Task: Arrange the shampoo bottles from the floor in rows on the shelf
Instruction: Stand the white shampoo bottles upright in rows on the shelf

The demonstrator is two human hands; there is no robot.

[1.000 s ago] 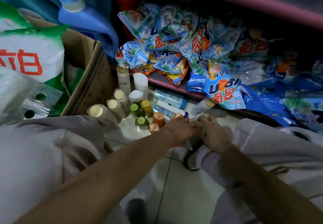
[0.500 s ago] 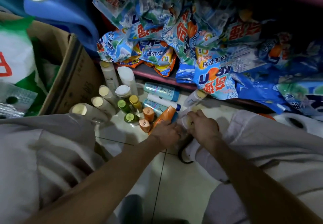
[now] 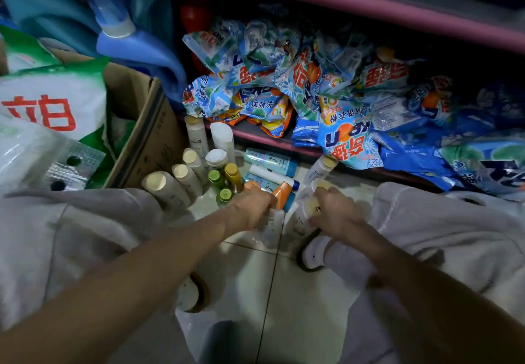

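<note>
A cluster of shampoo bottles point(image 3: 199, 176) stands on the floor point(image 3: 284, 292) against the shelf's point(image 3: 255, 136) front edge. The left hand point(image 3: 250, 210) grips a white bottle point(image 3: 272, 225), fingers curled round it; the right hand point(image 3: 336, 213) clasps a pale bottle point(image 3: 305, 215). Detergent bags point(image 3: 326, 102) crowd the shelf; a cardboard box point(image 3: 147, 136) sits left.

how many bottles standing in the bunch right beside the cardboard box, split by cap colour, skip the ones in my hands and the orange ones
cream-capped bottles: 4
white-capped bottles: 2
green-capped bottles: 2
yellow-capped bottle: 1
total: 9
</note>
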